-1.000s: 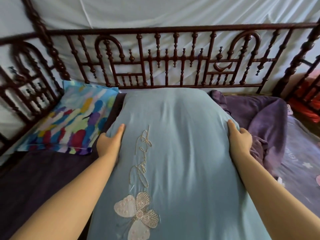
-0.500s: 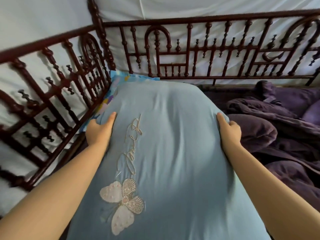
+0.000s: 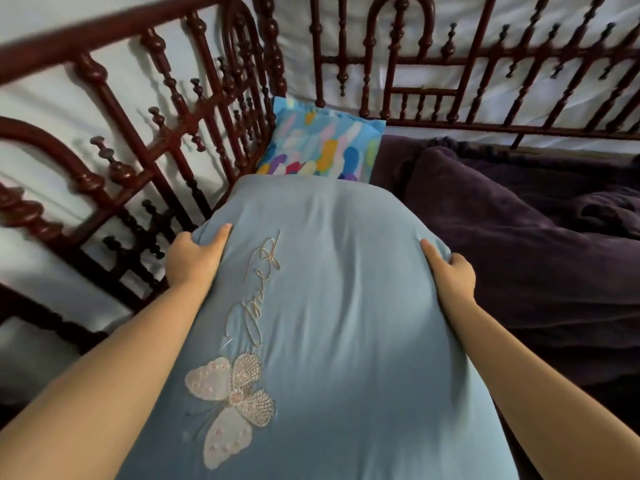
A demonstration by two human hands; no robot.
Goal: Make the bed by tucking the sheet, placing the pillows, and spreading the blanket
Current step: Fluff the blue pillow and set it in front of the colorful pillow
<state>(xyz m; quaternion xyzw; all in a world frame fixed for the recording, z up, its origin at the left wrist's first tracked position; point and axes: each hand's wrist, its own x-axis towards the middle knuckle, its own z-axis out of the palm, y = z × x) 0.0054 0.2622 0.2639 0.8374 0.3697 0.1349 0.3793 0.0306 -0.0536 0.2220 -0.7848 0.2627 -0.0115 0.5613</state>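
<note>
- Head view: a large pale blue pillow point(image 3: 346, 323) fills the centre and bottom of the frame, its embroidered butterfly at lower centre. It is held by its two long edges, which I judge keeps it level for laying toward the corner where the carved wooden bed rails point(image 3: 166, 140) meet at upper left.
- A smaller multicoloured pillow point(image 3: 322, 147) already sits in that corner at upper centre, just beyond the blue pillow's far end (whether the two touch I cannot tell).
- A crumpled purple blanket point(image 3: 519, 230) lies heaped at right, not yet spread, so the pillow step looks to be the one in hand.
- The left hand point(image 3: 194, 258), left of centre, grips the pillow's left edge, thumb on top, fingers wrapped under and hidden.
- The right hand point(image 3: 450, 271), right of centre, grips the opposite edge the same way, fingers curled into the fabric.
</note>
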